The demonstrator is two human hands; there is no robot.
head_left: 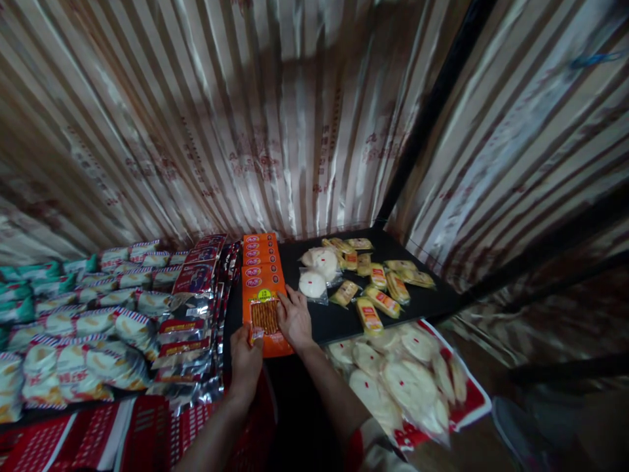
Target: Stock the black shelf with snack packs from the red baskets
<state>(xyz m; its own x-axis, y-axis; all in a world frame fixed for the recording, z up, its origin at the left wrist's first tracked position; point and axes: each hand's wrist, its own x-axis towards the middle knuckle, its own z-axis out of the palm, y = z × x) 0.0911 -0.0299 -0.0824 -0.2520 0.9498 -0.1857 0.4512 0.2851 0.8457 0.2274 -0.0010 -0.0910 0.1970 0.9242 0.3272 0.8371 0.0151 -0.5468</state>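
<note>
An orange snack packet [265,318] with a clear window lies nearest me in a row of orange packets [259,252] on a dark shelf [344,318]. My left hand [246,357] grips its near left corner with the fingers curled. Spread and flat, my right hand [295,318] presses on the packet's right edge.
Silver and red packets [196,308] lie left of the orange row, with white and green-edged cake packs [93,321] beyond. Small yellow packets [378,288] and round white cakes [314,278] are scattered at right. A large bag of round crackers [407,380] hangs over the shelf's front edge. Striped foil walls enclose it.
</note>
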